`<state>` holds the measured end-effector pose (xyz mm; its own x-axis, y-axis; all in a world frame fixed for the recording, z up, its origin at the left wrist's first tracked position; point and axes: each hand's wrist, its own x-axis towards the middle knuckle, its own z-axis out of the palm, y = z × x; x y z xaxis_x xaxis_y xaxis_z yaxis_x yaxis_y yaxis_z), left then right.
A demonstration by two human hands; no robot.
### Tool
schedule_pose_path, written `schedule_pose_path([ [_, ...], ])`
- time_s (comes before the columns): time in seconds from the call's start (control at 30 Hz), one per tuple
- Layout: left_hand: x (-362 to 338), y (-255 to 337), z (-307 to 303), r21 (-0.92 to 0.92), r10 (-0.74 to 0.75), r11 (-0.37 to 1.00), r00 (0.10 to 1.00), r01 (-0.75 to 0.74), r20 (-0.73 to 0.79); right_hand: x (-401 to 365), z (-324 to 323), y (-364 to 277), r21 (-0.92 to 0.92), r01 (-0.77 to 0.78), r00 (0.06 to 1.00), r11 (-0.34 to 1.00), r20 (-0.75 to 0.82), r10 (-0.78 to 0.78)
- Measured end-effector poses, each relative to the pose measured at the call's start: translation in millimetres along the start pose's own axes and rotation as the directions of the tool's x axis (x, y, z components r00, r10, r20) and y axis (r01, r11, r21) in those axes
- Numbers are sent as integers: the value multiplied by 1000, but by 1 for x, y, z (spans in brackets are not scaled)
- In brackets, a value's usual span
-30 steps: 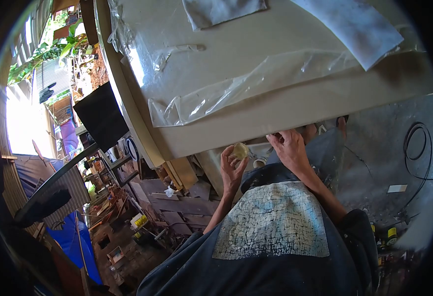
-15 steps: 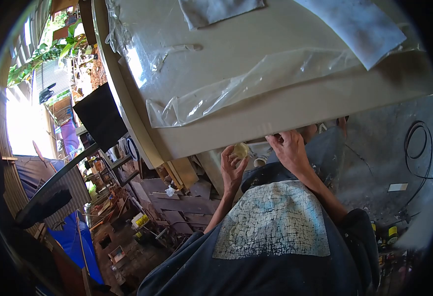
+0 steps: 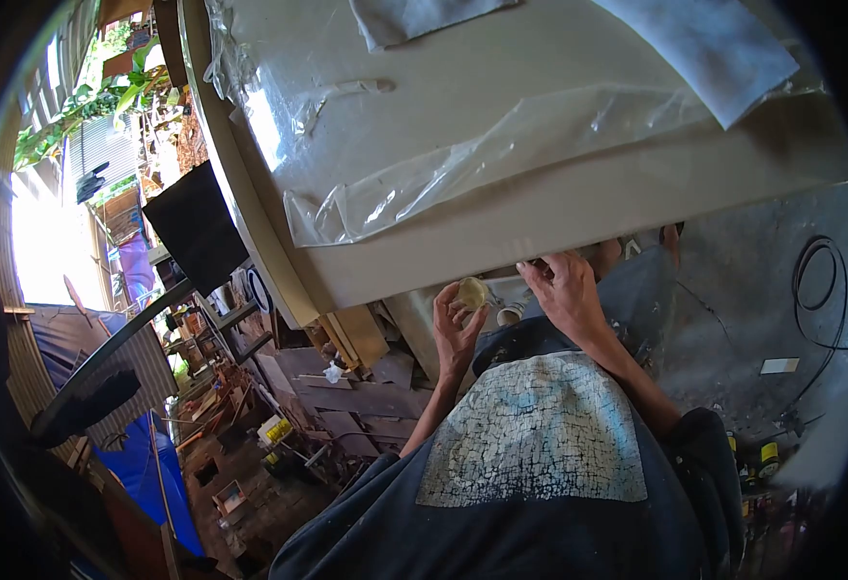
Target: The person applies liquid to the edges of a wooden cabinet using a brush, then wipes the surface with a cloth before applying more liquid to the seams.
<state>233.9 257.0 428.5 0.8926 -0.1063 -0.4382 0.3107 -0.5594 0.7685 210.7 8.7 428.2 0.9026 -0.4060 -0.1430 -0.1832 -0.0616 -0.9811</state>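
Fingers curled, my left hand (image 3: 457, 329) holds a small round translucent cup (image 3: 472, 293) just below the near edge of a large beige panel (image 3: 501, 242). To its right, my right hand (image 3: 567, 292) is at that panel's edge with its fingertips bent together; whatever they may hold is too small to make out. Clear plastic film (image 3: 385, 208) lies wrinkled along the top of the panel. Two pale cloths, one at the top middle (image 3: 424, 17) and one at the upper right (image 3: 709, 58), rest on it.
A black hose (image 3: 815, 290) lies coiled on the grey floor at the right, near a small white rectangle (image 3: 779, 366). Yellow-and-black cans (image 3: 768, 460) stand lower right. At left are a black square panel (image 3: 197, 229), a blue tarp (image 3: 148, 474) and cluttered wood.
The view has shifted very slightly. Both hands keep nearly the same places, with the cup still in my left hand.
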Motion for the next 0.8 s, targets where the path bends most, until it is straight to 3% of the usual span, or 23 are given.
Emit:
schedule_pose_path([
  [0.3,1,4,4,10,36,999,999,-36,-14,-8,-8,-4,-2,11,1000,1000,-4,-11],
  [0.4,4,8,9,-2,70,998,998,-70,0,-12,-16,2,-82,61,998,995,24,-59],
  [0.7,12,56,40,229,300,927,954,-297,24,-23,-49,-24,-446,251,952,859,274,-136],
  [0.8,14,56,43,309,384,873,922,-377,41,-25,-47,-36,-527,283,949,801,275,-155],
])
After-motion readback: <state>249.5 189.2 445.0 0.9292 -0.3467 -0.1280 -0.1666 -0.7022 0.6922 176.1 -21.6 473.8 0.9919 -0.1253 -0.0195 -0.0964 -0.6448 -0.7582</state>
